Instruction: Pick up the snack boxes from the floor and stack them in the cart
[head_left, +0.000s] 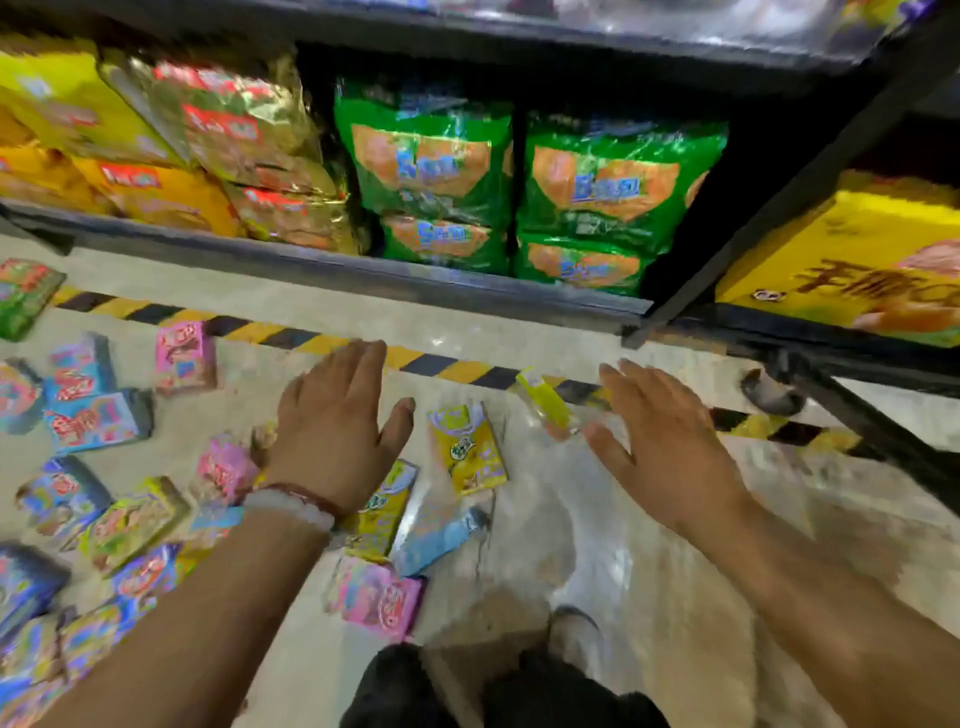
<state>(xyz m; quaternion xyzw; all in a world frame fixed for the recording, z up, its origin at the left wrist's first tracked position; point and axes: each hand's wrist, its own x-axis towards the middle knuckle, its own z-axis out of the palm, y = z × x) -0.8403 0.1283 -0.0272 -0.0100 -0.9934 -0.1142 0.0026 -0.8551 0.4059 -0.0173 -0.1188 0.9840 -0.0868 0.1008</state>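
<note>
On floor (519, 322) below shelf: snack boxes (466, 449) scattered, flat. Likely light, stiff card, slick faces; pinch across narrow edges. Left hand (332, 426), right hand (670, 441) spread, empty. Cart unseen.

Snack boxes crowding the floor on the left, open floor lying on the right.
Bare floor (597, 499) is lying open below the right hand (660, 431); scattered boxes (98, 421) are blocking the left, a yellow box (467, 449) is sitting between both hands, and the shelf edge (332, 270) is closing off the far side.
</note>
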